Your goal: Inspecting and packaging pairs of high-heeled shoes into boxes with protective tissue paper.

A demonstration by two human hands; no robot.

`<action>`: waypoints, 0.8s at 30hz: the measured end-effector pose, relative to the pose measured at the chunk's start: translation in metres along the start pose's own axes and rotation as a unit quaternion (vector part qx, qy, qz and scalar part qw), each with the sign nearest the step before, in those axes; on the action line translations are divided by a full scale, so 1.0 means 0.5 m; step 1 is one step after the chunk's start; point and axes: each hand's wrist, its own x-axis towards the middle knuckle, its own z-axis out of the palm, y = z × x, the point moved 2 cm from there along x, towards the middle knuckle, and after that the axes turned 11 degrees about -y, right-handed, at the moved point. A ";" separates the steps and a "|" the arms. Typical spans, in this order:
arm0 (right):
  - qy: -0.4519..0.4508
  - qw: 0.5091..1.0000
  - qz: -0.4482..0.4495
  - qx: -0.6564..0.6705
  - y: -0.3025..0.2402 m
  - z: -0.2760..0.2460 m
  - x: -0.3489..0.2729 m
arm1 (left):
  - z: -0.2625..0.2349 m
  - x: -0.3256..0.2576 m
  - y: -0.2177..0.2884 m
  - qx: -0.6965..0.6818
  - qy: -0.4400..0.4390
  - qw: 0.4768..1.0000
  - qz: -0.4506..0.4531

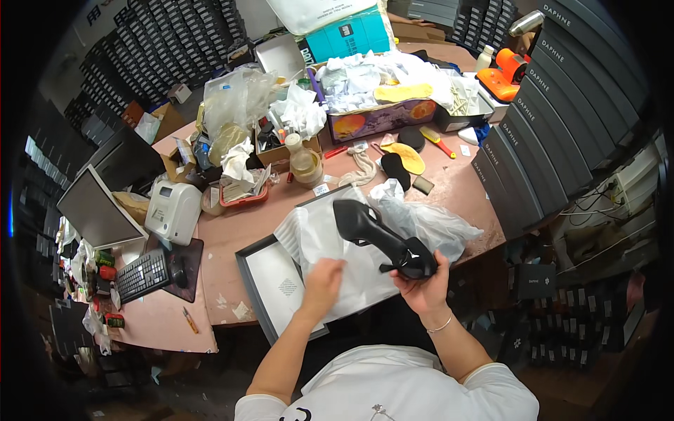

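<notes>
A black heeled shoe is in my right hand, held by its heel end, with the toe pointing away to the upper left. It is over an open shoebox lined with white tissue paper. My left hand is on the left part of that paper, its fingers curled in and closed on it. The dark-edged box lid, white inside, lies to the left under my left forearm. A crumpled clear plastic bag rests just beyond the shoe.
Tall stacked dark shoeboxes stand at the right. A label printer, keyboard and monitor are at the left. Farther back are a glue bottle, a brush, yellow insole and a carton of paper.
</notes>
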 end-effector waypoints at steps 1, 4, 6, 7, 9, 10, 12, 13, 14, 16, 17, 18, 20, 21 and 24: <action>-0.038 0.996 -0.006 -0.078 0.011 0.013 -0.002 | -0.029 -0.010 -0.001 -0.094 0.118 0.989 0.003; -0.174 0.895 -0.004 -0.411 0.076 0.080 0.031 | -0.117 -0.059 0.010 -0.586 0.119 0.796 -0.098; -0.268 0.708 0.022 -0.653 0.165 0.121 0.059 | -0.141 -0.107 0.017 -0.733 0.060 0.668 -0.112; -0.308 0.620 0.045 -0.720 0.210 0.124 0.066 | -0.142 -0.128 -0.017 -0.675 0.098 0.719 -0.136; -0.352 0.563 -0.014 -0.748 0.225 0.127 0.068 | -0.144 -0.153 -0.111 -0.544 0.171 0.803 -0.171; -0.373 0.531 -0.045 -0.760 0.232 0.126 0.074 | -0.149 -0.172 -0.188 -0.570 0.158 0.786 -0.180; -0.231 0.547 -0.058 -0.803 0.163 0.083 0.085 | -0.151 -0.196 -0.303 -0.536 0.141 0.785 -0.277; -0.155 0.496 -0.099 -0.849 0.097 0.069 0.101 | -0.137 -0.202 -0.341 -0.489 0.131 0.804 -0.313; -0.086 0.422 -0.130 -0.893 0.025 0.045 0.113 | -0.138 -0.182 -0.332 -0.416 0.112 0.841 -0.328; -0.001 0.248 -0.075 -0.966 -0.082 -0.010 0.117 | -0.139 -0.159 -0.310 -0.104 0.158 0.947 -0.261; 0.025 0.185 -0.019 -0.982 -0.124 -0.055 0.113 | -0.139 -0.151 -0.293 0.061 0.177 0.958 -0.217; 0.040 0.183 0.089 -0.978 -0.157 -0.136 0.108 | -0.154 -0.133 -0.237 0.059 0.218 0.946 -0.231; 0.036 0.179 0.173 -0.968 -0.192 -0.225 0.090 | -0.187 -0.130 -0.116 0.038 0.270 0.949 -0.161; 0.016 0.174 0.147 -0.974 -0.197 -0.235 0.085 | -0.196 -0.134 -0.086 0.028 0.303 0.944 -0.125; 0.012 0.335 0.030 -0.942 -0.173 -0.152 0.084 | -0.159 -0.159 -0.016 -0.019 0.219 0.975 -0.009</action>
